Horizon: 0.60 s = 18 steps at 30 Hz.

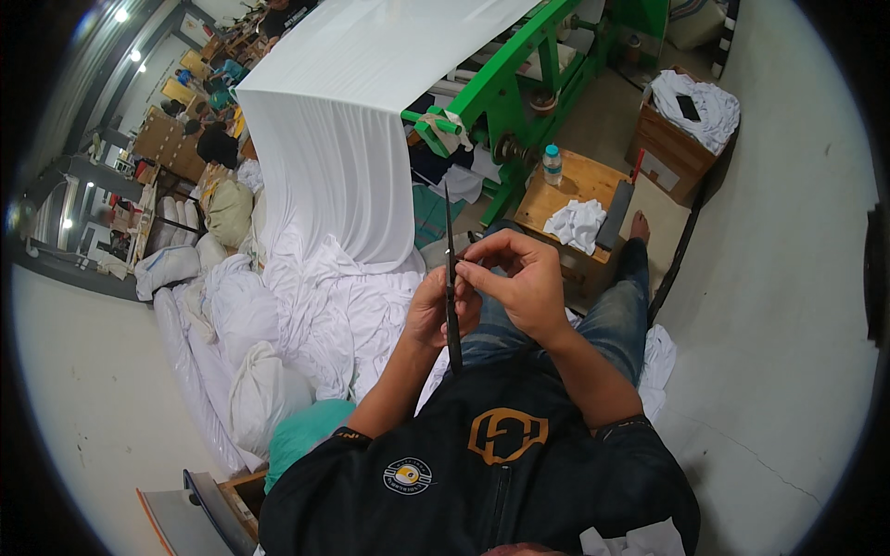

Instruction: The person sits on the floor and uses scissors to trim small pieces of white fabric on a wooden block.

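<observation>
In front of my body, my left hand (pixel 439 309) is closed around a pair of scissors (pixel 452 320), seen edge-on with the dark blades pointing away and the black handles toward me. My right hand (pixel 521 285) is beside it, thumb and forefinger pinched together close to the scissors' pivot. Whatever lies between those fingertips is too small to make out. Beyond my hands, a wide white fabric (pixel 324 176) hangs from a green machine frame (pixel 501 74) and gathers in folds on the floor.
To the right, a small wooden table (pixel 579 178) bears a water bottle (pixel 553 165) and a crumpled white cloth (pixel 577 225). A cardboard box (pixel 669 167) with white fabric and a phone stands by the wall. Stuffed sacks (pixel 264 394) and wrapped rolls (pixel 190 371) lie left; people work far left.
</observation>
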Tool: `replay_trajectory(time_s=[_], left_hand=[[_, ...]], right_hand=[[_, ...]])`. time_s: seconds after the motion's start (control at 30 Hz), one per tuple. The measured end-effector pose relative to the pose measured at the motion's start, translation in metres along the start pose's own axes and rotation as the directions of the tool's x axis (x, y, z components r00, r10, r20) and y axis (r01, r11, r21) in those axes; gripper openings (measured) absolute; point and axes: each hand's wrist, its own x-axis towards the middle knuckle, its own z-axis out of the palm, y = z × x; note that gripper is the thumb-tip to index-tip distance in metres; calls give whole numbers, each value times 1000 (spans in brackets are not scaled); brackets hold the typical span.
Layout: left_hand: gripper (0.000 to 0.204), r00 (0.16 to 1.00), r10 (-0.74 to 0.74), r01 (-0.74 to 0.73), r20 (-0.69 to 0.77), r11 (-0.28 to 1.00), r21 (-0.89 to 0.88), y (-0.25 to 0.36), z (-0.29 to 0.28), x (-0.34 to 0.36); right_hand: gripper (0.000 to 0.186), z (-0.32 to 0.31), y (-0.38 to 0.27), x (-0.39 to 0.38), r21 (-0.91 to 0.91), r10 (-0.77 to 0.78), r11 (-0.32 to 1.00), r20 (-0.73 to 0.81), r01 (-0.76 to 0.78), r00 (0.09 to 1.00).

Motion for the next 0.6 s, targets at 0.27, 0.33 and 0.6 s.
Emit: replay_trajectory(time_s=[0.27, 0.33, 0.6], left_hand=[[36, 998, 4, 4, -56, 989, 148, 6, 8, 5], [37, 998, -3, 10, -62, 992, 124, 6, 9, 4], [38, 996, 73, -67, -59, 993, 99, 11, 13, 2]], right_hand=[[12, -2, 5, 1, 43, 54, 998, -45, -52, 998], [12, -3, 4, 1, 99, 84, 992, -38, -80, 996], [14, -26, 16, 11, 533, 256, 802, 100, -269, 961]])
